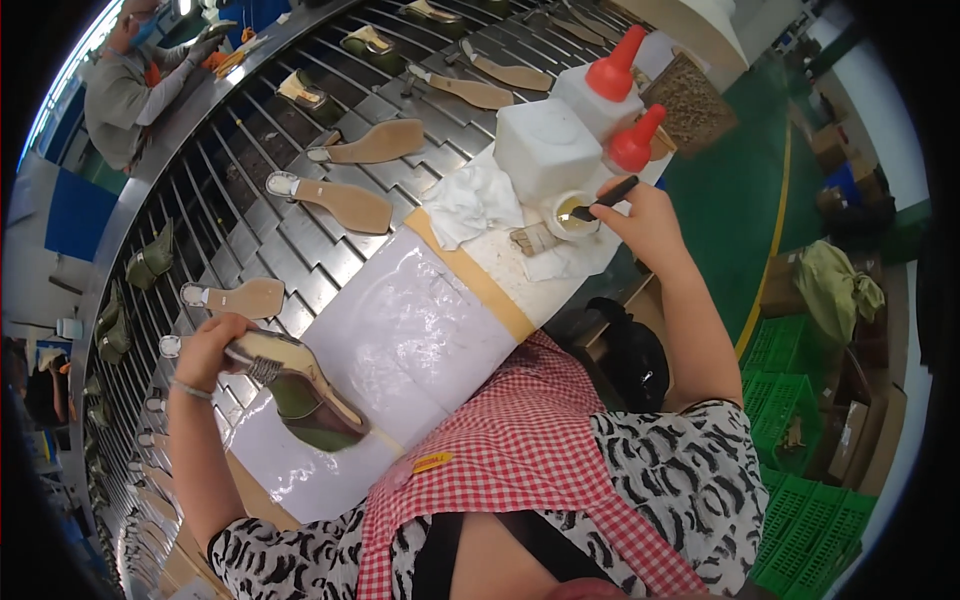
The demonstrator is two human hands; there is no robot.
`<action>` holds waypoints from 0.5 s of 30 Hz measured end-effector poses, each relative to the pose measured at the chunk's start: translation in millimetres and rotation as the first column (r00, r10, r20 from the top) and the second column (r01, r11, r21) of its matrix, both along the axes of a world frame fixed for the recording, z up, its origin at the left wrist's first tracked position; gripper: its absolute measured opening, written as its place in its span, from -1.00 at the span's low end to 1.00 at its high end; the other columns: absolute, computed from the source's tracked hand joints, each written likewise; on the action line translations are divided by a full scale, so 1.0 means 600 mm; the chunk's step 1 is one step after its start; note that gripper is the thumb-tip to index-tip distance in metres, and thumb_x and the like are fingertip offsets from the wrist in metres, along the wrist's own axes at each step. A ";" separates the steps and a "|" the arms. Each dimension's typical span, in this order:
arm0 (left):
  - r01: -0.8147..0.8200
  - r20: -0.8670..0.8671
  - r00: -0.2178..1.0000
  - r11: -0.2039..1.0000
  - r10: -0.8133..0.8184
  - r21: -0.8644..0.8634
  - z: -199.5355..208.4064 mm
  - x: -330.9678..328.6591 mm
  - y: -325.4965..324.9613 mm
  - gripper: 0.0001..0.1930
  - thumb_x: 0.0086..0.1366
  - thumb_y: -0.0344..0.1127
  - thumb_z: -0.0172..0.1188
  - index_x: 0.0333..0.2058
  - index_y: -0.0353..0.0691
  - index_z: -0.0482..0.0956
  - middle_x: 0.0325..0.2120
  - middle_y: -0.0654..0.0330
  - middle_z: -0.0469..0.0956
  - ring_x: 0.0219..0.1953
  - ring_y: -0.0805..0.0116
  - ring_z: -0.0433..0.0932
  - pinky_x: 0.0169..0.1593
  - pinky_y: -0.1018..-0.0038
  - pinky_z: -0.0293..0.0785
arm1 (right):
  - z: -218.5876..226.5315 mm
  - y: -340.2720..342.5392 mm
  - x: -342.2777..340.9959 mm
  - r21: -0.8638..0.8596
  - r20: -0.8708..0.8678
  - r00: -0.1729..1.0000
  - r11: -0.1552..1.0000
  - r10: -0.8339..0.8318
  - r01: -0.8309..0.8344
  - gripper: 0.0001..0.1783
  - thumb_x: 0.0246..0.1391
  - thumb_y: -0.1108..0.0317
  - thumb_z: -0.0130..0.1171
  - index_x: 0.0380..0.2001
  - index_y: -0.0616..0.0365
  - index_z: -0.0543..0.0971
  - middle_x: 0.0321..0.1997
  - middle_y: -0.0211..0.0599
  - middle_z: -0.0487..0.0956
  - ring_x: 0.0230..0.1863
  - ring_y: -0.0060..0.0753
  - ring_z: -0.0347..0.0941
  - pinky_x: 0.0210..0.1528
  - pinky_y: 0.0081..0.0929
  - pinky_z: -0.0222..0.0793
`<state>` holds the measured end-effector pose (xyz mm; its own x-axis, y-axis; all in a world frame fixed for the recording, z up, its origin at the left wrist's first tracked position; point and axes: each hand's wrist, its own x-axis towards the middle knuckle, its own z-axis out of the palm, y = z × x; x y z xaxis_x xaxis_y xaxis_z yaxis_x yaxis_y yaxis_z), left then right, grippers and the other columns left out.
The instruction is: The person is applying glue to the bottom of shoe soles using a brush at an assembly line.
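Observation:
My left hand [208,352] is closed around one end of a shoe on a green last [315,408], tilted above the white plastic-covered board [400,315]. A sparkly strap crosses the shoe near my fingers. On the right, my right hand [642,228] pinches the black handle of a brush [612,196]. The brush's tip is inside a small white jar [574,228] of yellowish liquid. Just left of the jar lie a beige wrapped bundle [535,238] and a crumpled white cloth [472,205].
A slatted metal conveyor [330,265] carries tan soles [345,203] and green lasts [372,45]. White bottles with red caps [615,65] stand behind the jar. Across the conveyor is a co-worker [130,95]. Green crates [800,525] stack at the right, beside a black bag [635,360].

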<state>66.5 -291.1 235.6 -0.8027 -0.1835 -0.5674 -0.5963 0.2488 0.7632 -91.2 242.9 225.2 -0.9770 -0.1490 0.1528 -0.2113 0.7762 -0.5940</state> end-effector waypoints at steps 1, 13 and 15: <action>-0.126 0.100 0.987 0.992 0.126 -0.005 -0.018 0.004 0.014 -0.65 0.17 -0.08 0.13 -0.26 -0.28 0.53 -0.49 0.23 0.54 -0.31 0.46 0.53 -0.14 0.52 0.46 | -0.008 0.001 -0.002 0.013 -0.001 1.000 0.999 0.031 -0.031 -0.74 -0.16 0.34 0.33 -0.36 0.19 0.56 -0.48 -0.28 0.58 -0.56 -0.53 0.37 -0.49 -0.55 0.26; 0.099 0.012 0.995 0.976 -0.104 0.193 -0.096 0.094 0.178 -0.45 -0.04 -0.33 0.41 -0.06 -0.35 0.43 -0.20 0.16 0.54 -0.19 0.41 0.51 -0.08 0.46 0.43 | -0.021 0.011 -0.002 -0.076 0.093 0.991 0.993 0.099 -0.092 -0.79 -0.17 0.40 0.27 -0.40 0.21 0.54 -0.54 -0.31 0.52 -0.51 -0.48 0.40 -0.41 -0.49 0.31; 0.063 -0.106 0.994 0.972 -0.040 0.228 -0.107 0.093 0.176 -0.48 -0.01 -0.33 0.38 -0.06 -0.35 0.43 -0.19 0.18 0.53 -0.17 0.40 0.50 -0.05 0.46 0.42 | -0.029 0.021 -0.003 -0.116 0.103 0.988 0.987 0.120 -0.108 -0.79 -0.18 0.39 0.27 -0.41 0.21 0.54 -0.53 -0.25 0.53 -0.47 -0.37 0.46 -0.34 -0.43 0.35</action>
<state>122.2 -185.7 171.2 -0.8627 -0.0138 -0.5056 -0.5047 0.0875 0.8588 -92.7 255.4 207.6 -0.9663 -0.2481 0.0682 -0.2238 0.6796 -0.6986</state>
